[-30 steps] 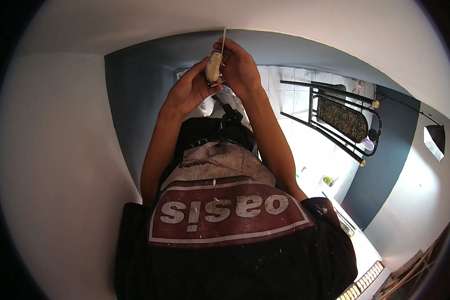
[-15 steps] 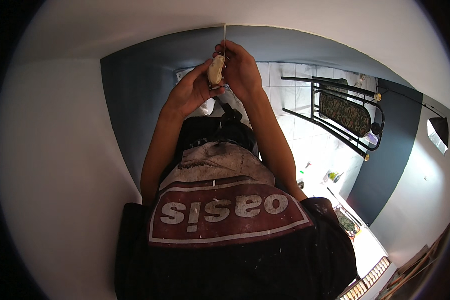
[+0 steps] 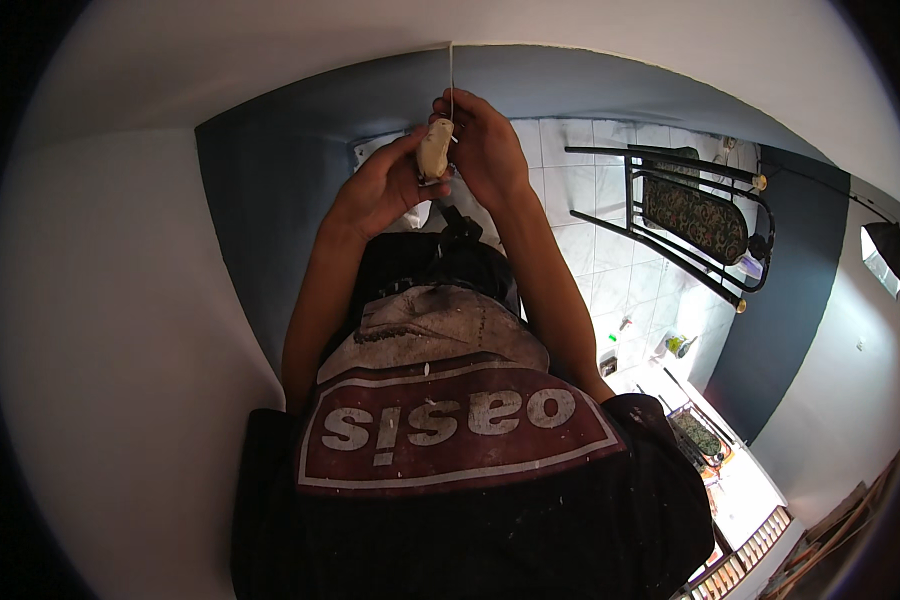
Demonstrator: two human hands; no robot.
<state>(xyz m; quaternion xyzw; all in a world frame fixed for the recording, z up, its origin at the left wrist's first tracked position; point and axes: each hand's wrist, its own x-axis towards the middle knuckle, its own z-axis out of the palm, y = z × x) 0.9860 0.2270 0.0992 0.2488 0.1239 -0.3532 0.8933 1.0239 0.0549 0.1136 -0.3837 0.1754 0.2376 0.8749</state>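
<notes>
A cream, rounded oblong fitting [image 3: 434,150] is in my left hand [image 3: 380,186], with the thumb along its side and the fingers beneath it. A thin pale cable [image 3: 451,70] runs down the wall toward this piece. My right hand [image 3: 488,150] is close on the right, its fingers curled beside the cable near the top of the fitting. Between the hands a small light-coloured tip sticks out. Whatever lies in the right fingers is too small to make out.
A grey-blue wall band [image 3: 300,110] rises in front of me below a white upper wall. To the right, a black metal chair [image 3: 695,215] with a patterned seat is on the white tiled floor [image 3: 610,190]. Small items [image 3: 678,346] lie on the floor farther right.
Both hands and the cream fitting have come slightly lower in the picture. The fitting is turned a little, and its face shows more broadly.
</notes>
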